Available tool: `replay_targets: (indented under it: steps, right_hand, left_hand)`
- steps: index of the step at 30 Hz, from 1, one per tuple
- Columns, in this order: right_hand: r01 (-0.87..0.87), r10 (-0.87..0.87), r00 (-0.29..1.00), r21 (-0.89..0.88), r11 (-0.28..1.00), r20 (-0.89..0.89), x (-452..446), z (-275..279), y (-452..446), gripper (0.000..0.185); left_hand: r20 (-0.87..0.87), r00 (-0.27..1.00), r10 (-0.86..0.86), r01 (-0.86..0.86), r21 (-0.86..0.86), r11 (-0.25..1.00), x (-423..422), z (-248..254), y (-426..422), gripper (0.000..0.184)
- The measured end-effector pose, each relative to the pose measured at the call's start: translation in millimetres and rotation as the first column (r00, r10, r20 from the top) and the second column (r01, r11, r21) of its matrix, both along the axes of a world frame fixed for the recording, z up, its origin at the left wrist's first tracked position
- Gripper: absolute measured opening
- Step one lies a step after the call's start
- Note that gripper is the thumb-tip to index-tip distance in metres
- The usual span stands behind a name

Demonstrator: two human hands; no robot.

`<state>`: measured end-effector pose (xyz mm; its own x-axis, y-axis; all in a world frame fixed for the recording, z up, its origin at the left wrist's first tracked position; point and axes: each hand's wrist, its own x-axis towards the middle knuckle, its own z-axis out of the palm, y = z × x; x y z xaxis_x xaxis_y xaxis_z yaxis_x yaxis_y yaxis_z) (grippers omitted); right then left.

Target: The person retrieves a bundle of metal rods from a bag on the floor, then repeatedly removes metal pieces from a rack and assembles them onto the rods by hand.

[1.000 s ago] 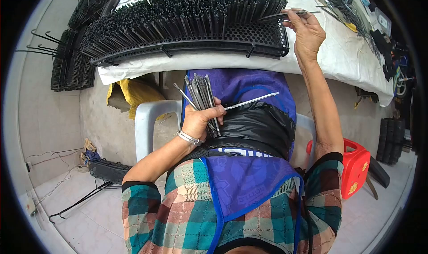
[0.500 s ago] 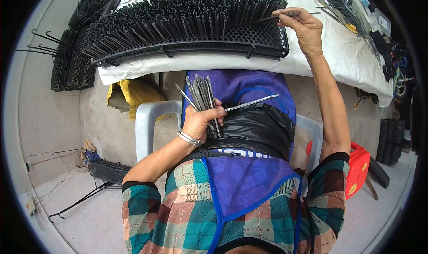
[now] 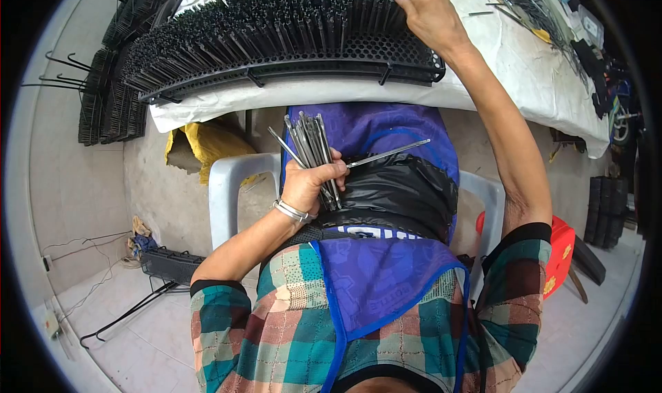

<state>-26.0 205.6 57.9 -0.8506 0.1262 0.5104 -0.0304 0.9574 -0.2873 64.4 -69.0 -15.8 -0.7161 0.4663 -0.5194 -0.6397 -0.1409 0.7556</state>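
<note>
My left hand (image 3: pixel 312 179) is closed around a bundle of thin grey metal rods (image 3: pixel 312 143) above my lap. One rod (image 3: pixel 389 153) sticks out sideways to the right from between thumb and fingers. On the table stands a long black perforated rack (image 3: pixel 317 67), densely filled with upright dark rods (image 3: pixel 276 27). My right hand (image 3: pixel 434 19) reaches to the rack's right end, its fingers pinched at the top of a rod among the standing ones. That rod's lower part cannot be told from its neighbours. Bare holes (image 3: pixel 393 48) show at the rack's front right.
A white cloth (image 3: pixel 524 89) covers the table. Loose rods and strips (image 3: pixel 527 10) lie at the back right. More filled black racks (image 3: pixel 114 96) are at the left wall. Chair arms (image 3: pixel 224 193) flank me; a red stool (image 3: pixel 560 255) stands at right.
My right hand has moved up and left, from above the rack's right end to the standing rods. The rod it held nearly level no longer shows lying across. My left hand stays put.
</note>
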Motion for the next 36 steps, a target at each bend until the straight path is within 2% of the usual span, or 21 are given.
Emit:
replay_targets:
  steps: [1,5,8,11,12,15,17,18,19,22,23,25,28,31,33,34,35,36]
  right_hand:
    - [0.073,-0.082,0.988,0.069,0.995,0.128,-2,1,-2,0.016]
    - [0.117,-0.145,0.974,0.16,0.98,0.173,-11,-1,5,0.02]
    - [-0.059,0.038,0.967,0.074,0.995,0.254,-15,1,12,0.027]
    - [-0.002,-0.023,0.92,0.065,0.998,0.392,3,11,-6,0.036]
    - [-0.004,-0.058,0.954,0.209,0.978,0.294,11,6,-9,0.036]
    - [-0.152,0.165,0.979,0.104,0.983,-0.12,41,-14,-18,0.028]
    - [-0.347,0.336,0.922,-0.026,0.937,-0.194,70,-23,-31,0.026]
    - [-0.39,0.381,0.875,0.034,0.92,-0.298,82,-30,-37,0.019]
    - [-0.381,0.392,0.893,0.089,0.92,-0.221,102,-30,-47,0.019]
    - [-0.543,0.56,0.822,0.157,0.825,-0.102,138,-38,-81,0.03]
    - [-0.58,0.606,0.792,0.223,0.784,-0.069,144,-40,-89,0.028]
    - [-0.605,0.61,0.787,0.309,0.734,0.092,154,-42,-103,0.033]
    - [-0.641,0.617,0.764,0.337,0.69,0.19,152,-59,-107,0.035]
    - [-0.646,0.614,0.762,0.319,0.694,0.207,147,-60,-102,0.037]
    - [-0.609,0.596,0.792,0.25,0.753,0.134,137,-52,-85,0.04]
    - [-0.572,0.557,0.82,0.161,0.804,0.132,132,-44,-74,0.043]
    - [-0.487,0.487,0.873,0.072,0.87,0.017,124,-45,-63,0.043]
    - [-0.449,0.432,0.867,-0.016,0.893,-0.248,110,-41,-57,0.043]
  left_hand:
    - [0.004,1.0,-0.006,0.006,0.001,1.0,0,0,0,0.02]
    - [0.002,1.0,-0.012,0.012,0.006,1.0,-1,0,-1,0.022]
    - [-0.008,1.0,-0.011,0.011,0.018,1.0,0,-1,0,0.022]
    - [-0.011,1.0,-0.014,0.014,0.016,1.0,0,1,0,0.023]
    - [-0.01,1.0,-0.012,0.012,0.013,1.0,0,2,0,0.023]
    - [-0.011,1.0,0.004,-0.004,-0.003,1.0,-1,4,-1,0.022]
    - [-0.037,0.999,0.003,-0.002,0.009,1.0,-3,0,-2,0.023]
    - [-0.032,0.999,-0.002,0.002,0.005,1.0,-3,2,-2,0.024]
    - [-0.031,0.999,-0.004,0.004,0.004,1.0,-3,3,-2,0.025]
    - [-0.02,1.0,0.006,-0.005,0.012,1.0,-3,2,-1,0.024]
    - [-0.018,1.0,0.004,-0.004,0.021,1.0,-2,3,-2,0.023]
    - [-0.018,1.0,0.0,0.001,0.043,0.999,1,3,-1,0.02]
    - [-0.034,0.999,-0.018,0.019,0.013,1.0,4,2,-2,0.018]
    - [-0.031,0.999,-0.039,0.04,0.013,0.999,2,-1,-2,0.022]
    - [-0.031,0.998,-0.056,0.056,0.017,0.998,2,-1,-2,0.021]
    - [-0.031,0.995,-0.091,0.091,0.028,0.995,1,1,-3,0.024]
    - [-0.005,0.994,-0.107,0.107,0.03,0.994,2,1,-3,0.025]
    - [0.019,0.992,-0.122,0.121,0.033,0.992,4,2,-2,0.026]
